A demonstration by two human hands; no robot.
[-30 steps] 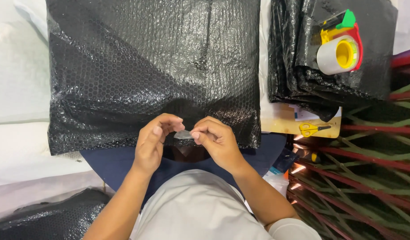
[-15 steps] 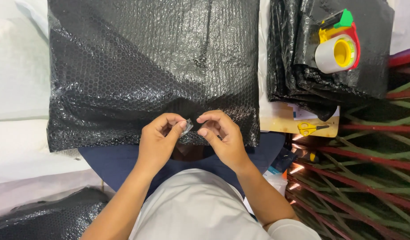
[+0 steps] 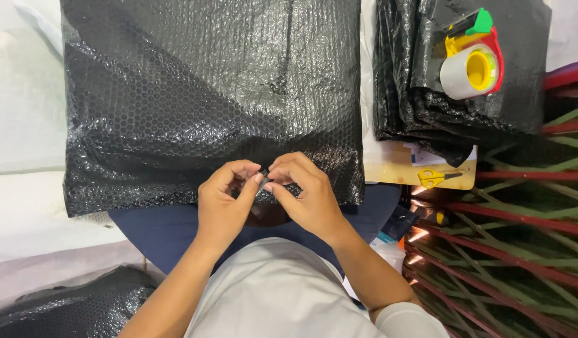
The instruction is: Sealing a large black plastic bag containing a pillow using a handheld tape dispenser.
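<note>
Head view: both hands are working at the near edge of a large black bubble-wrap parcel (image 3: pixel 207 106), which is lying flat in front of the person and overhanging the dark blue lap. Left hand (image 3: pixel 223 203) is pinching a small grey strip (image 3: pixel 262 181), probably tape, fingers curled in, thumb and forefinger closed on it. Right hand (image 3: pixel 304 194) is pinching the same strip from the other side, fingertips touching the left's. Strip is sitting right at the parcel's lower edge, near the middle; too small to tell whether it's already stuck to the wrap.

Off to the right: a folded stack of black bubble wrap (image 3: pixel 414 94) is lying well apart from the hands, with a tape dispenser (image 3: pixel 470 59) resting on top of it, red and yellow body, green tab. Yellow-handled scissors (image 3: pixel 434 178) are lying on a tan board (image 3: pixel 395 169) just below the stack. Another black bubble-wrap piece (image 3: pixel 70 307) is showing at lower left.

Judgement on doing this well: keeping the pinch on the strip's ends only, holding it taut, pressing from the centre outward so it's seating flat on the bubbled surface without creasing.
</note>
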